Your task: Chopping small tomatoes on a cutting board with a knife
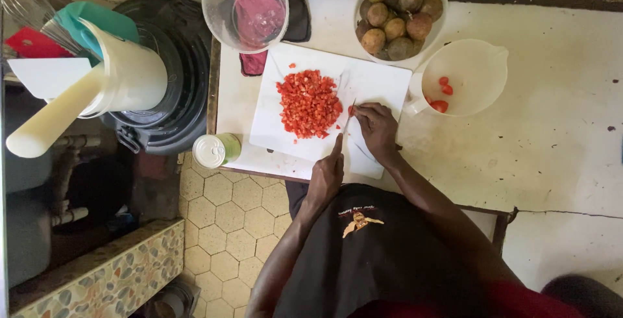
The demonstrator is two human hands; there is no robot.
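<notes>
My left hand (326,174) has its fingers wrapped tight round the handle of one knife (347,125), the blade lying on the white cutting board (383,84) at the bench's (558,143) near edge. My right hand (376,128) curls its fingers down on a single red tomato piece (351,110) just beside the blade; most of that piece is hidden under my fingertips, so I cannot tell its shape. One heap of diced tomato (309,104) sits mid-board, the bits too many and too small to count.

To the right of the board stands one white jug (464,78) with three tomato pieces (442,94) showing inside. At the far edge are two bowls: a clear one (245,8) holding something pink I cannot make out, and a white one (401,13) with about ten round brownish fruits, some buried beneath others. One tin (216,150) stands at the bench's near left corner. The knife handle is wholly covered by my grip.
</notes>
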